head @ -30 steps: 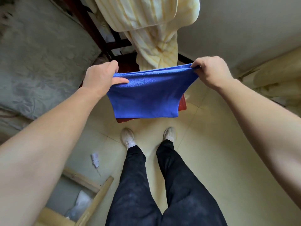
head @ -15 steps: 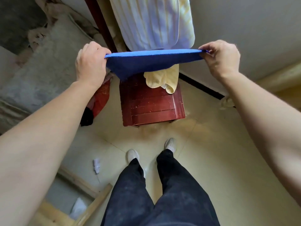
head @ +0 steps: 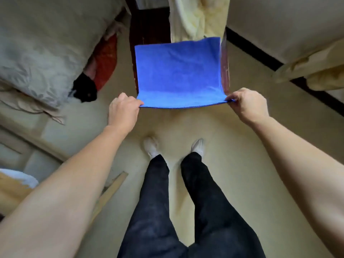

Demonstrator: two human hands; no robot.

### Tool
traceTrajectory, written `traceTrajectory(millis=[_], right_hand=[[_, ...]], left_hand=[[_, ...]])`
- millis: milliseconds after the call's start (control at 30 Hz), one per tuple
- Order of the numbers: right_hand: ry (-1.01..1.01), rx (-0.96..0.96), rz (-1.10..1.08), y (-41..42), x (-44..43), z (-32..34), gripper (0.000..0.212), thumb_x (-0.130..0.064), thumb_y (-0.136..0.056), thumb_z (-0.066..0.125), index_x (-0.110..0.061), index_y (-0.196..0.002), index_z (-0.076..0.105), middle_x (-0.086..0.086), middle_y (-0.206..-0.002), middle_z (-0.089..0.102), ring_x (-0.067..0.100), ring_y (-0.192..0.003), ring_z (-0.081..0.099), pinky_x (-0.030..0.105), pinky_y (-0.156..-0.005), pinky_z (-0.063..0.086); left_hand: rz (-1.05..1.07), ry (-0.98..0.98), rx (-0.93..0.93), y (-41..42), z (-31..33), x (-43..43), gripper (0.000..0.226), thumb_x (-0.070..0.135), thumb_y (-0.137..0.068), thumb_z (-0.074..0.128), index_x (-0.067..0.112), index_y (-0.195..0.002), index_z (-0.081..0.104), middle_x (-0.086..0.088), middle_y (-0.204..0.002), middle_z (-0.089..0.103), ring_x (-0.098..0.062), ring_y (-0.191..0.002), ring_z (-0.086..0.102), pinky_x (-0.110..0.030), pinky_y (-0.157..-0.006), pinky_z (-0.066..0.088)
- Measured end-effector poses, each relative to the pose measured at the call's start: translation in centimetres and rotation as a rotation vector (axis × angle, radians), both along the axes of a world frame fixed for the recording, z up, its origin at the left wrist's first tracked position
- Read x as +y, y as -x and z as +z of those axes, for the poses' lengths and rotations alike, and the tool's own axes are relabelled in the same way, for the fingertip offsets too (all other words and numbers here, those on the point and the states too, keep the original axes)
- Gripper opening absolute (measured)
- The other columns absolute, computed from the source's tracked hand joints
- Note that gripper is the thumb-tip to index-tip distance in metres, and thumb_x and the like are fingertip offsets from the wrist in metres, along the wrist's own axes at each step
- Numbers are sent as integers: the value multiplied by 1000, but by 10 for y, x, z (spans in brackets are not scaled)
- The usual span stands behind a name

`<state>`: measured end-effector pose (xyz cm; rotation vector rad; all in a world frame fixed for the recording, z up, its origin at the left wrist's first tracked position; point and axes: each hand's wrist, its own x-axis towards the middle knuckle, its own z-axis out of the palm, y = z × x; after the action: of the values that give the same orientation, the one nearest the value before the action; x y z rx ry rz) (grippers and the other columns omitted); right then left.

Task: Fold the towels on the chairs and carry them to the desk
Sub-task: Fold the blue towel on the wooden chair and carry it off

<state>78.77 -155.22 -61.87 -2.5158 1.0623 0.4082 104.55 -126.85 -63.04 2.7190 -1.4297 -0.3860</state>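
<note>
Fingers (head: 136, 106) on both hands curled, pinching 2 near corners of the blue towel (head: 178, 71): left hand (head: 123, 108) on 1, right hand (head: 245, 104) on the other. Towel spread flat over the dark red chair (head: 149, 25) seat; can't tell if it touches. Chair back carries a pale yellow cloth (head: 197, 17).

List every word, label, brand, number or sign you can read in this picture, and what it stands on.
None: no readable text anywhere. The blue towel, pinched by the left hand and right hand, is plain; the white shoes are too blurred to show any brand.
</note>
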Motion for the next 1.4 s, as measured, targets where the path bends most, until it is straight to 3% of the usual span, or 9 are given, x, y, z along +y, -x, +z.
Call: traceTrajectory(millis=[333, 567, 667, 800, 967, 1133, 1233, 1300, 1400], right_hand=[[-221, 131, 140, 40, 8, -52, 22, -20, -92, 60, -23, -111, 72, 7, -100, 65, 33, -103, 60, 38, -73, 49], [-321, -52, -230, -32, -54, -32, 29, -19, -86, 54, -26, -109, 72, -1, -103, 73, 24, -98, 64, 29, -87, 49], [-351, -149, -374, -72, -75, -44, 28, -21, -90, 56, -22, -114, 71, -3, -108, 71, 19, -100, 64, 23, -89, 46], [-358, -161, -464, -107, -99, -76, 29, -26, -91, 57, -22, -116, 71, 0, -118, 70, 21, -110, 63, 30, -99, 48], [-335, -167, -528, -138, -119, -111, 27, -29, -90, 55, -25, -112, 70, 1, -113, 70, 22, -107, 64, 36, -97, 51], [-216, -99, -545, -156, -119, -132, 32, -31, -92, 53, -22, -121, 62, 4, -120, 66, 25, -115, 58, 29, -95, 42], [-204, -141, -555, -160, -105, -129, 41, -31, -87, 49, -20, -125, 57, 7, -122, 61, 25, -114, 56, 30, -93, 41], [-225, -128, -575, -161, -94, -124, 44, -36, -86, 52, -20, -127, 54, 4, -126, 59, 23, -114, 56, 30, -94, 41], [-256, -112, -702, -162, -87, -122, 54, -52, -82, 61, -18, -124, 53, -3, -115, 63, 21, -110, 60, 29, -91, 44]], left_hand=[[223, -331, 165, 58, -40, 15, 24, 10, -93, 56, 12, -113, 68, -12, -102, 69, -35, -105, 50, -42, -84, 41], [557, -125, 189, -9, -14, -70, 29, 12, -92, 51, 16, -120, 56, -16, -115, 62, -38, -115, 49, -42, -96, 37], [686, -46, 251, -47, -31, -98, 29, 12, -91, 49, 16, -120, 53, -13, -117, 62, -35, -109, 54, -37, -87, 40], [762, -6, 417, -90, -69, -125, 36, 2, -90, 45, 6, -125, 51, -10, -119, 59, -23, -100, 52, -19, -72, 31], [816, 31, 451, -128, -110, -138, 38, 8, -89, 46, 6, -128, 48, -14, -127, 57, -28, -116, 55, -27, -91, 42], [716, 12, 389, -138, -125, -150, 41, 10, -93, 46, 7, -134, 44, -14, -132, 53, -30, -120, 51, -31, -94, 38], [582, -1, 179, -124, -119, -149, 49, 16, -90, 50, 12, -138, 42, -13, -137, 47, -32, -125, 45, -40, -100, 35], [425, 31, 59, -111, -112, -145, 52, 26, -89, 52, 13, -138, 43, -12, -142, 42, -33, -126, 42, -44, -101, 34], [59, 7, 108, -96, -112, -140, 57, 40, -92, 52, 9, -140, 43, -17, -151, 34, -36, -136, 34, -51, -107, 29]])
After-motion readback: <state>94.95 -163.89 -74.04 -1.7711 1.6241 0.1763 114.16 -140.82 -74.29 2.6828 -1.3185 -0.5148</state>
